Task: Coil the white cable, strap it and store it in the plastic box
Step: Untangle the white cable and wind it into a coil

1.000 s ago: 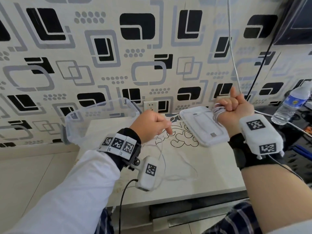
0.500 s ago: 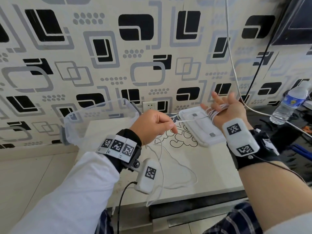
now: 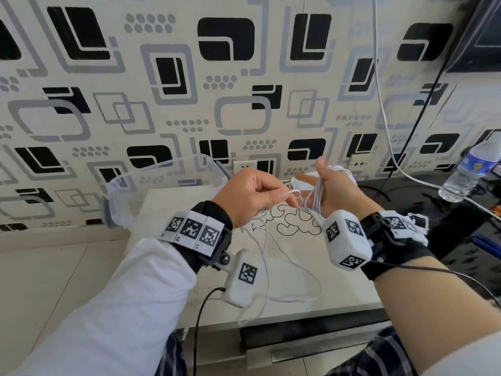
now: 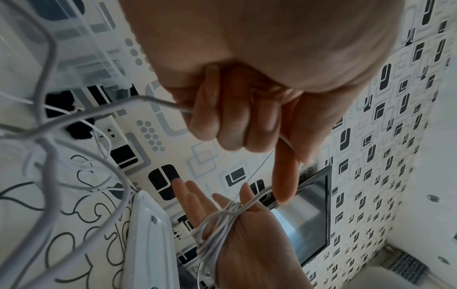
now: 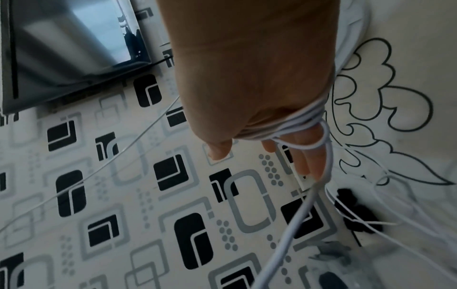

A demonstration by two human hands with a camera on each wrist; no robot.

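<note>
The white cable (image 3: 315, 198) is wound in several turns around my right hand (image 3: 336, 191), which is held up with straight fingers. The coils (image 5: 296, 125) cross its knuckles and the coils (image 4: 217, 224) cross its palm. My left hand (image 3: 252, 196) pinches the free run of cable (image 4: 173, 106) just left of the right hand, with its index finger (image 4: 284, 176) pointing out. Loose cable (image 3: 287, 267) trails down over the table and past its front edge. The clear plastic box (image 3: 162, 183) stands open at the table's back left.
The box's white lid (image 4: 148, 234) lies on the table (image 3: 339, 289) behind my hands. A small black item (image 5: 356, 219) lies by the wall socket (image 3: 244, 166). A water bottle (image 3: 471, 169) stands far right. A thin grey wire (image 3: 379, 90) hangs down the wall.
My right hand has turned from a fist to straight fingers, with the coils still round it. The two hands have come closer, and my left hand has carried the cable toward the right palm.
</note>
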